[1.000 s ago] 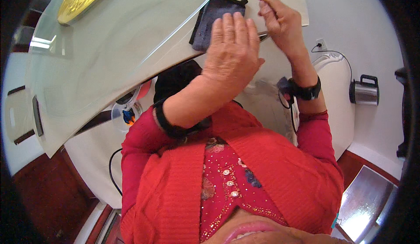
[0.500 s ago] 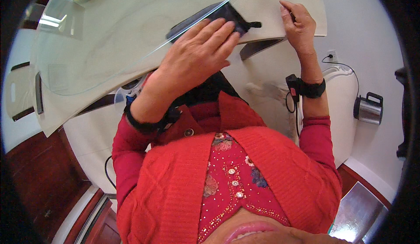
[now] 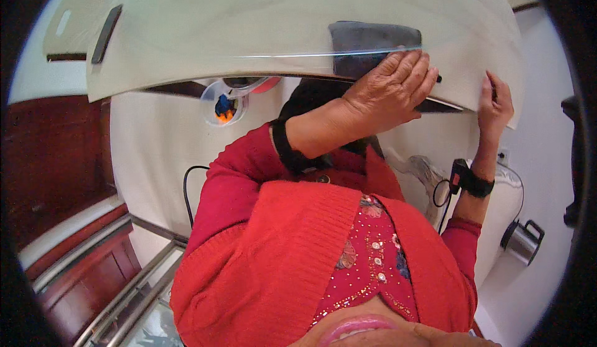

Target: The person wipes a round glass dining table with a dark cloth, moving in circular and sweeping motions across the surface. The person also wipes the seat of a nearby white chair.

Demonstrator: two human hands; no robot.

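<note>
A dark grey pouch [image 3: 376,35] lies on the pale table at its front edge. The glass sheet's edge crosses it, and its far part shows through the glass. My left hand [image 3: 398,84] rests on the pouch's near right part, fingers stretched out side by side, palm down. A small black tab [image 3: 439,79] pokes out to the right of those fingers. Apart from the pouch, my right hand [image 3: 496,103] is at the table's right end, its fingers curled toward the thumb. Between them is a dark spot that I cannot make out.
The glass sheet [image 3: 267,55] covers much of the table [image 3: 205,67]. Below the table's front edge sits a clear plastic tub [image 3: 214,106] with blue and orange things inside. A metal kettle [image 3: 522,242] is at the right. Cables hang from the bands on my wrists.
The view has swung, so the table, pouch and both hands sit lower and further right. My left hand lies nearer the pouch's right end. The yellow round item has left the view.
</note>
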